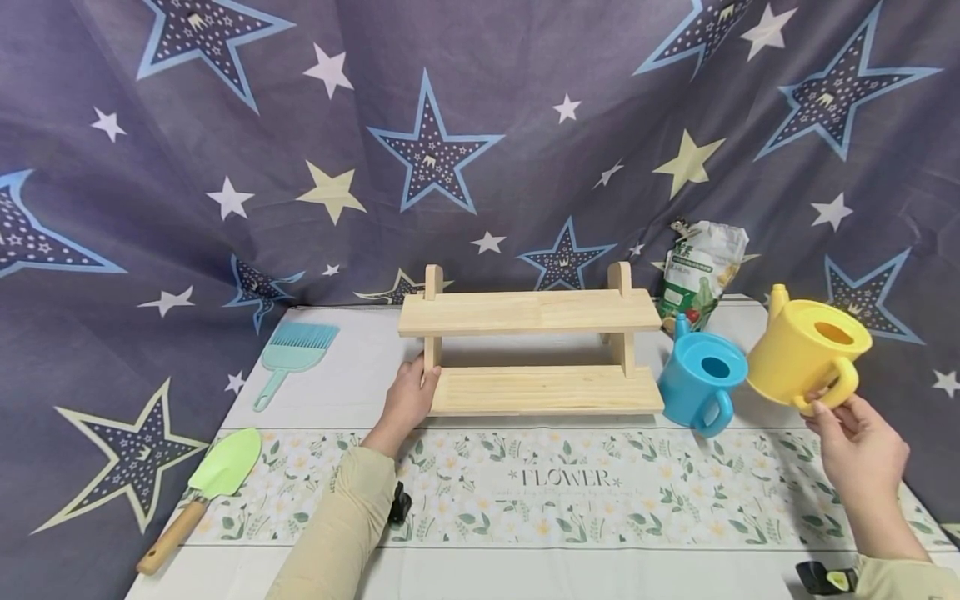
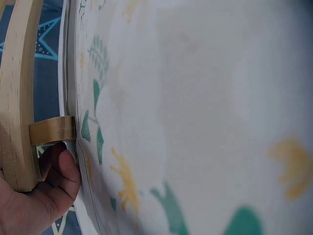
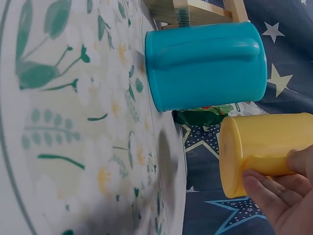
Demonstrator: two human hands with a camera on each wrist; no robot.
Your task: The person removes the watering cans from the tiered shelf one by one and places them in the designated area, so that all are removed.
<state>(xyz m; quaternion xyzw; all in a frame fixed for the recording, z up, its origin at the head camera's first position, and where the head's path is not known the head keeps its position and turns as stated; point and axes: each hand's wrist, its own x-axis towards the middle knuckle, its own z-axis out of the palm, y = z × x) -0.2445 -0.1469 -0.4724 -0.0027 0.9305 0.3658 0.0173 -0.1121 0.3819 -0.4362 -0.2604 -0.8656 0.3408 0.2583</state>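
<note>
A two-tier wooden shelf (image 1: 542,392) stands in the middle of the table. My left hand (image 1: 408,400) grips the left end of its lower board, the thumb on top and the fingers curled below, as the left wrist view shows. To the right, my right hand (image 1: 862,450) holds a yellow watering can (image 1: 787,354) by the lower part of its handle. In the right wrist view the yellow can (image 3: 266,139) is raised off the table. Between it and the shelf, a blue watering can (image 1: 693,387) stands upright with its handle toward me.
Behind the blue can is a printed white and green bag (image 1: 701,271). On the left lie a light blue hand brush (image 1: 294,346) and a green trowel (image 1: 227,464) with a wooden handle. A floral table cover (image 1: 562,517) runs along the front; a star-patterned curtain (image 1: 480,150) hangs behind.
</note>
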